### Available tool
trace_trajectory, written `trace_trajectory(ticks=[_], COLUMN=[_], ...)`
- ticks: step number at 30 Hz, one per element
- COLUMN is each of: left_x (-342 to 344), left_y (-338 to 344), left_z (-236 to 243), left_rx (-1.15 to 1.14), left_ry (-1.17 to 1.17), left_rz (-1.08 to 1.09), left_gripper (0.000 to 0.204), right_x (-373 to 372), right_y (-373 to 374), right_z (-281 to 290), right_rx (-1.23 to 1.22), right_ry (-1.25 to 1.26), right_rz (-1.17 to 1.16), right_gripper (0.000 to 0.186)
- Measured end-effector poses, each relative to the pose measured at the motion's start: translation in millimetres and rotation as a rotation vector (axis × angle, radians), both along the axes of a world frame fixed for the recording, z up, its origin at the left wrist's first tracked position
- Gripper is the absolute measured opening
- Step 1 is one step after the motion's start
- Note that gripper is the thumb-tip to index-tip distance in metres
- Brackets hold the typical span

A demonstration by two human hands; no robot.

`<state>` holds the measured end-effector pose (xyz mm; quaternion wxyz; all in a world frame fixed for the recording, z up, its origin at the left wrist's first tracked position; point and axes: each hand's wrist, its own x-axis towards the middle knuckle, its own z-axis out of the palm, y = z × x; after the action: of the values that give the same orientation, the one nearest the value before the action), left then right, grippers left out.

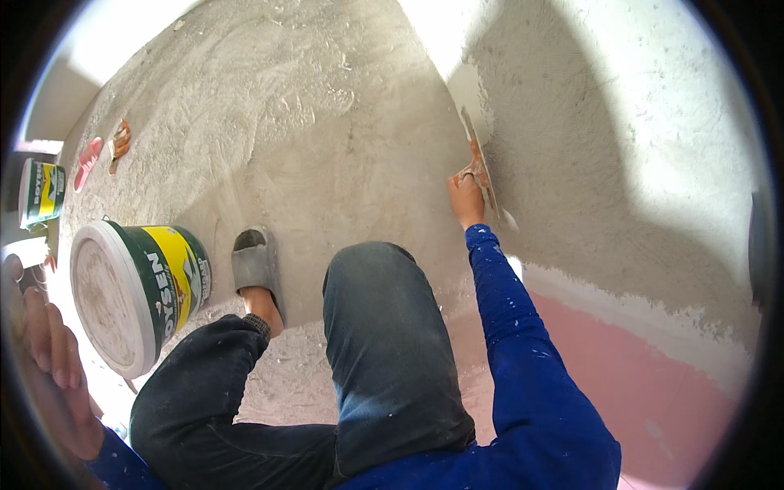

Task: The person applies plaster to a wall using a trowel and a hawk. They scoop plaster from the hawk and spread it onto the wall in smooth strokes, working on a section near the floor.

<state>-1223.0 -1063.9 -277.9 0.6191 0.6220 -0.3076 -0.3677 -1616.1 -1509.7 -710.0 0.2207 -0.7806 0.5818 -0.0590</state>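
Observation:
My right hand, reached out in front of me, is closed round the orange handle of a plastering trowel. The trowel's long thin blade stands edge-on to me, up against the grey-white wall near its foot. At the far left rim is my left hand, raised beside the bucket with its fingers loosely stretched out. Nothing shows in it, though the dark rim cuts off part of it. White specks dot my blue right sleeve.
A dark green lidded bucket with a yellow band stands left of my slippered foot. Farther left is a similar bucket. On the rough floor lie a pink object and an orange-handled tool. Pink paint covers the wall's nearer part.

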Motion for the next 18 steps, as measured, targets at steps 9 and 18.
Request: trace_trajectory(ticks=[9, 18], left_x=[1, 35], left_y=[4, 28], left_z=[2, 1], left_rx=[0.050, 0.106], left_ry=[0.168, 0.169], left_rz=[-0.059, -0.309], left_gripper=[0.031, 0.027], right_x=[-10, 21], right_y=[-11, -19], right_z=[-45, 1], right_rx=[-0.113, -0.178], right_ry=[0.020, -0.082], right_rz=[0.000, -0.112], right_gripper=[0.036, 0.037])
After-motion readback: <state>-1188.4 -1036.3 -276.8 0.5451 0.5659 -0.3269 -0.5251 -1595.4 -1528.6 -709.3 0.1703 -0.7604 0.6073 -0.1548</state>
